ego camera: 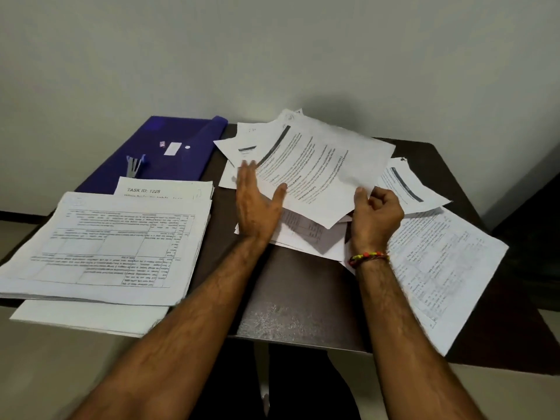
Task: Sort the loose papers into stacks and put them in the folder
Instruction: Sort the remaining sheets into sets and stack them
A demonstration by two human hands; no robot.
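A printed sheet (321,165) is lifted off a loose pile of papers (303,234) in the middle of the dark table. My right hand (375,216) pinches the sheet's near right corner with the thumb on top. My left hand (257,204) lies flat with straight fingers against the sheet's left edge, thumb touching it. A neat stack of forms (106,244) sits at the left. Behind it lies a blue folder (169,150), opened flat, with a clip on it.
More loose sheets lie to the right: a table-printed page (439,268) overhanging the table's near right edge and a page with a dark band (409,189). A "TASK ID" sheet (163,189) peeks out behind the left stack. The wall stands close behind the table (303,313).
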